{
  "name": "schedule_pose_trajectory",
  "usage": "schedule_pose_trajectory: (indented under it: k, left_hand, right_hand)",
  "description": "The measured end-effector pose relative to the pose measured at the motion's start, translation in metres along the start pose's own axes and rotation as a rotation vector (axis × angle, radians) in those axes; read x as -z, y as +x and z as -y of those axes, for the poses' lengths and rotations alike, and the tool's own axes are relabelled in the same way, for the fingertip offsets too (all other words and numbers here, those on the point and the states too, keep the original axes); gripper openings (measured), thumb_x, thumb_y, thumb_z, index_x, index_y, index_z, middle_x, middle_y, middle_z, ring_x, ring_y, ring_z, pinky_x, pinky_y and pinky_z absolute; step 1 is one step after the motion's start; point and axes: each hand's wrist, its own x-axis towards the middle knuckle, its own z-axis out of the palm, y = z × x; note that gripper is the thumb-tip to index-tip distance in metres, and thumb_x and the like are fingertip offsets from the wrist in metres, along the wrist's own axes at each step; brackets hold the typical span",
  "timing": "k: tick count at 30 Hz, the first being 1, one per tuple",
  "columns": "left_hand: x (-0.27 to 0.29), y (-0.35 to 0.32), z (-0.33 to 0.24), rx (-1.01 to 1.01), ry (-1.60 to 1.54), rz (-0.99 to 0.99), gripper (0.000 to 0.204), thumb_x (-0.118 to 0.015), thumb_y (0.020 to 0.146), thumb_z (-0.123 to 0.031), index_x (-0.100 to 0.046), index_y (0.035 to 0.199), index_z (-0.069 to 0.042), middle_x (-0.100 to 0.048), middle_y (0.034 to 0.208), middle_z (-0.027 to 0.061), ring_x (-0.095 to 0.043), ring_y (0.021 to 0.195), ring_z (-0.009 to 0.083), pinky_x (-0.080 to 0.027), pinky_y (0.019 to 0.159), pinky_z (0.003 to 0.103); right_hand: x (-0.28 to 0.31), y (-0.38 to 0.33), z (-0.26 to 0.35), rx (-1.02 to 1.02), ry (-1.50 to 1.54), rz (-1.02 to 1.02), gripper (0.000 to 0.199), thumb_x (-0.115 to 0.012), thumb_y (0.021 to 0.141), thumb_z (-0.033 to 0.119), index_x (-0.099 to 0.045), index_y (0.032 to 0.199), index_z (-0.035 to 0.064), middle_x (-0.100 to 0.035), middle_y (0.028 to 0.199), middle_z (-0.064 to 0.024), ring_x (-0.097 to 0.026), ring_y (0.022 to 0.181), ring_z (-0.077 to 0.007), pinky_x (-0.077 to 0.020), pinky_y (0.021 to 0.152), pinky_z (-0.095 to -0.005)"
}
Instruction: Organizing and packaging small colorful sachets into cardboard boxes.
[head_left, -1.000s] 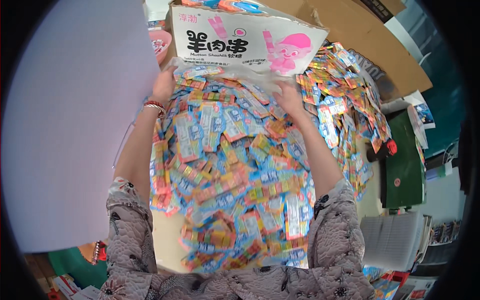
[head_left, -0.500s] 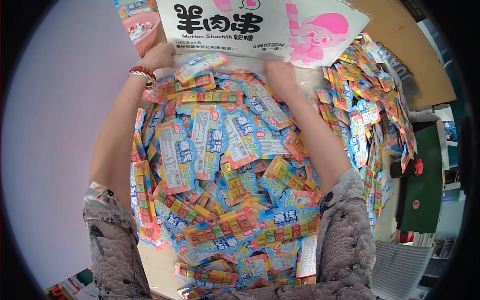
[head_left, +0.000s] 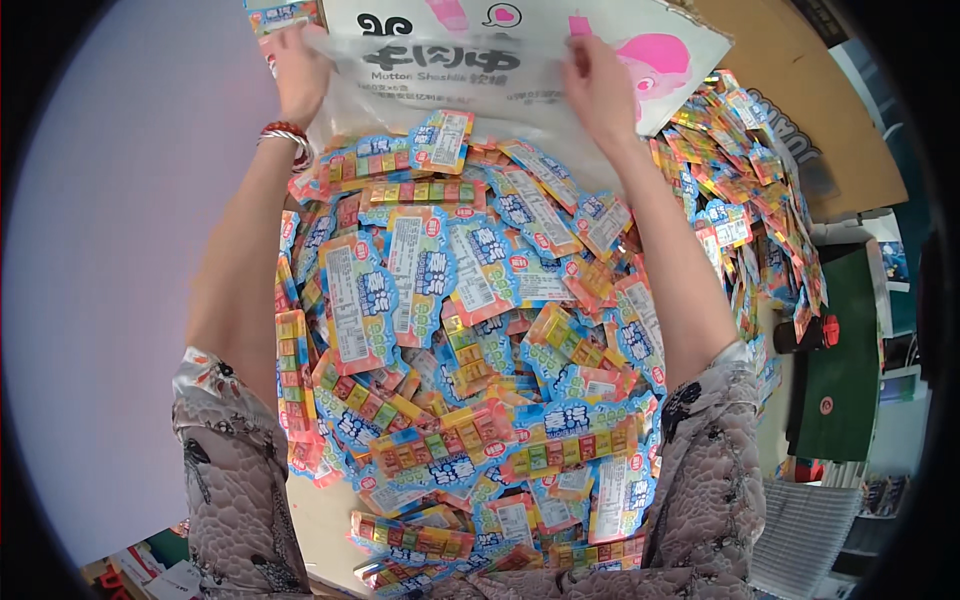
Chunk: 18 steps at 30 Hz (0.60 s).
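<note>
Left hand: the left hand has its fingers curled closed on the film's left part, in front of the carton; a red-and-white bracelet circles the wrist.
Right hand: the right hand is bent at the fingers and closed on the film's right part (the exact pinch is too blurred to tell).
Clear film: the clear plastic film spans the gap between both hands, in front of the carton and at the far edge of the heap.
Candy packets: a heap of colourful packets lies between the forearms, some face up, some showing pale backs.
White carton: the white carton, with pink drawings, stands behind the film.
Right side: a second pile of packets lies beside brown cardboard.
Tabletop: the beige tabletop shows near the left sleeve.
</note>
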Motion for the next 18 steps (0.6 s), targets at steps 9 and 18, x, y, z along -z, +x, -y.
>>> schedule_pose_trajectory:
  k: [9, 18]
  left_hand:
    - [0.033, -0.054, -0.032, -0.328, 0.476, 0.263, 0.066, -0.057, 0.08, -0.006, -0.034, 0.141, -0.014, -0.029, 0.145, 0.0181, -0.036, 0.126, 0.0421, -0.038, 0.1, 0.046]
    - [0.146, -0.127, -0.063, -0.179, -0.03, 0.535, 0.054, -0.059, 0.086, -0.023, -0.042, 0.135, -0.008, -0.037, 0.14, 0.0175, -0.044, 0.12, 0.0378, -0.039, 0.097, 0.048]
  right_hand:
    - [0.065, -0.089, 0.038, 0.234, -0.108, 0.264, 0.041, -0.061, 0.082, 0.007, -0.051, 0.122, 0.0059, -0.051, 0.124, -0.0158, -0.052, 0.112, -0.0348, -0.0486, 0.088, -0.041]
    - [0.26, -0.203, 0.098, -0.375, 0.175, 0.449, 0.017, -0.057, 0.088, -0.001, -0.063, 0.103, -0.0006, -0.066, 0.097, -0.0093, -0.063, 0.09, -0.0205, -0.0494, 0.077, -0.027]
